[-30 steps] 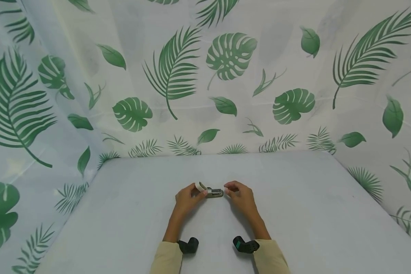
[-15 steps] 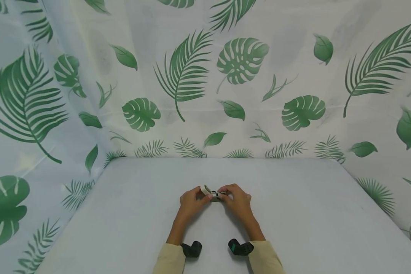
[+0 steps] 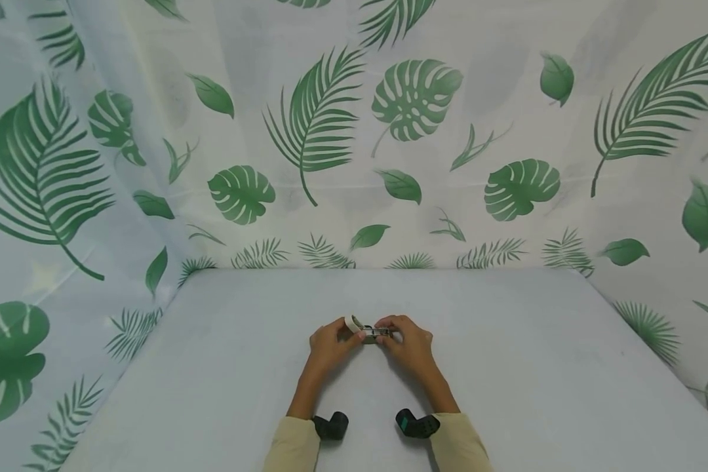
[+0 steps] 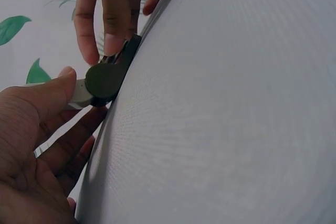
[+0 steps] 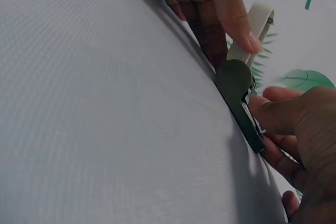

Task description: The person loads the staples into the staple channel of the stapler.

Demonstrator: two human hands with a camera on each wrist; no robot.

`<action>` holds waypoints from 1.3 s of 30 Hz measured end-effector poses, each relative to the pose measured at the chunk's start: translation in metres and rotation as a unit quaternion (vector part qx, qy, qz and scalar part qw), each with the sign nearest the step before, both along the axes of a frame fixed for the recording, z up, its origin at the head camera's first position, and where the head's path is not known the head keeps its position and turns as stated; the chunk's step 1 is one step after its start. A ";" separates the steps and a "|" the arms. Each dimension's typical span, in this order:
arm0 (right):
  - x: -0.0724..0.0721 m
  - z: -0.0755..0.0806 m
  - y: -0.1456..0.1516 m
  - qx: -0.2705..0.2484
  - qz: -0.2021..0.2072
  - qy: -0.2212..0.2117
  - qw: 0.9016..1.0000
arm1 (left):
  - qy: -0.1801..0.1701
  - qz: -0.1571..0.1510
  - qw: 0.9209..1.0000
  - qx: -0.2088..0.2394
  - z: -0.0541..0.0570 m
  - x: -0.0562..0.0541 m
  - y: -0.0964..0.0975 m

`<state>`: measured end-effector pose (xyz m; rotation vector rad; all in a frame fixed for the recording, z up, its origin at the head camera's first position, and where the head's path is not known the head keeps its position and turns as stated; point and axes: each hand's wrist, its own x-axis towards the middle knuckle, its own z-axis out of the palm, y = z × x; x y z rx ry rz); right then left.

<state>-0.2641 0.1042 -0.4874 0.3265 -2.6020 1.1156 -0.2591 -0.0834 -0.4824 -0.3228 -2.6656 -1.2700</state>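
A small stapler (image 3: 370,339) lies on the table with its top swung up. Its base is dark green with a round hinge end (image 5: 234,77), and the raised cover (image 5: 258,22) is off-white. My left hand (image 3: 330,347) pinches it at the hinge end, thumb against the foot of the cover. At the other end my right hand (image 3: 412,347) pinches the metal rail (image 5: 252,115) between thumb and fingers. In the left wrist view, the right hand (image 4: 113,3) reaches down from above and partly hides the rail. Whether loose staples sit between the right fingertips I cannot tell.
A white-covered table (image 3: 507,341) spreads around the hands. Leaf-printed curtains (image 3: 330,223) hang along its back and both sides. Each wrist carries a black camera, one on the left (image 3: 332,427) and one on the right (image 3: 417,425).
My right hand has moved left from just beside the stapler onto its metal rail. The left hand keeps its grip at the hinge. The head view has shifted slightly.
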 end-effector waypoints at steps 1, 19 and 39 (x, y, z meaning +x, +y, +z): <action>0.000 0.000 0.000 -0.007 0.006 -0.003 1.000 | -0.001 0.001 1.000 0.003 0.001 0.000 0.000; -0.002 0.000 0.004 0.000 0.023 -0.014 1.000 | 0.002 0.007 1.000 0.000 0.003 0.000 0.000; -0.004 -0.006 0.009 -0.051 0.036 -0.006 0.998 | -0.006 0.007 1.000 0.006 -0.001 0.000 0.001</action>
